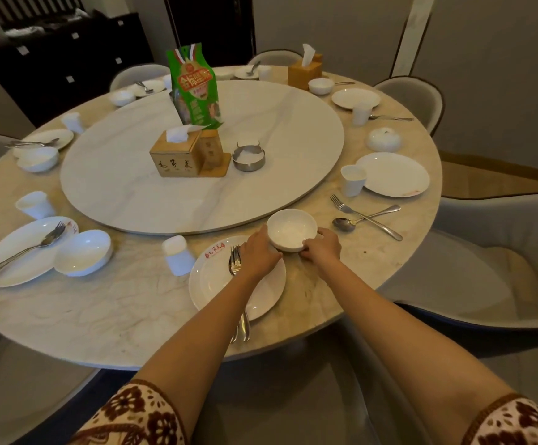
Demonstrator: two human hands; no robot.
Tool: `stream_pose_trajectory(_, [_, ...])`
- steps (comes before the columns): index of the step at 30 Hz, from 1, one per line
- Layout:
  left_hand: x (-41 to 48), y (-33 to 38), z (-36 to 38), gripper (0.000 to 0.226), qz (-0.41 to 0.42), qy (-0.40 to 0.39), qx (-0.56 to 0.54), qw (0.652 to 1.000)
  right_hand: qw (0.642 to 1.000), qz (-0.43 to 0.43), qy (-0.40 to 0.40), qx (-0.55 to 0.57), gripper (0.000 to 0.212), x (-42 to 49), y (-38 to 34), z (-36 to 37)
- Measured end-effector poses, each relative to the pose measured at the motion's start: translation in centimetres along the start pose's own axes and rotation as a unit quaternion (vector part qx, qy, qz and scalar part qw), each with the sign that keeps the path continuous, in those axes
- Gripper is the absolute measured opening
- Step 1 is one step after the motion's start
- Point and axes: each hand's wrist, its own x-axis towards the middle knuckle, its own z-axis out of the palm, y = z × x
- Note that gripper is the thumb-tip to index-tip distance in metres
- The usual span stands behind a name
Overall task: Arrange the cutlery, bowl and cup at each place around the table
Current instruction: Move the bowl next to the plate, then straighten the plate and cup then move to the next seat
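A small white bowl (291, 229) sits upright just beyond the near white plate (211, 277), at the plate's far right rim. My left hand (259, 254) grips the bowl's left side and my right hand (322, 247) grips its right side. A fork and spoon (235, 263) lie together on that plate, their handles reaching past its near rim under my left forearm. A white cup (177, 255) stands upside down to the left of the plate. To the right, a fork (362, 216) and a spoon (354, 220) lie crossed on the marble table (100, 316).
A round turntable (132, 194) carries a wooden tissue box (174, 154), a metal ashtray (248, 157) and a green bag (195, 88). Other places with plates, bowls and cups ring the table. Grey chairs (486, 268) surround it; a dark cabinet stands at the back left.
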Motion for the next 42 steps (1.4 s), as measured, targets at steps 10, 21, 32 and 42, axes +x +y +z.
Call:
stream_pose_trajectory(10, [-1.1, -0.5, -1.1, 0.060, 0.003, -0.012, 0.013, 1.000, 1.000, 0.002, 0.002, 0.007, 0.041, -4.8, -1.9, -1.5])
stream_pose_trajectory(21, [-1.3, -7.3, -11.0, 0.063, 0.082, 0.036, 0.169, 0.981, 0.886, -0.207, -0.006, -0.415, 0.061, -12.9, 6.6, -0.3])
stream_pose_trajectory(32, [0.8, -11.7, -13.6, 0.061, 0.043, -0.052, 0.409, 0.910, 0.800, -0.194, -0.079, -0.562, 0.071, -13.4, 7.7, -0.8])
stream_pose_trajectory(42, [2.0, -10.5, -15.4, 0.066, -0.024, -0.103, 0.340, 0.934, 0.795, -0.170, -0.096, -0.575, 0.073, -12.8, 7.7, -1.0])
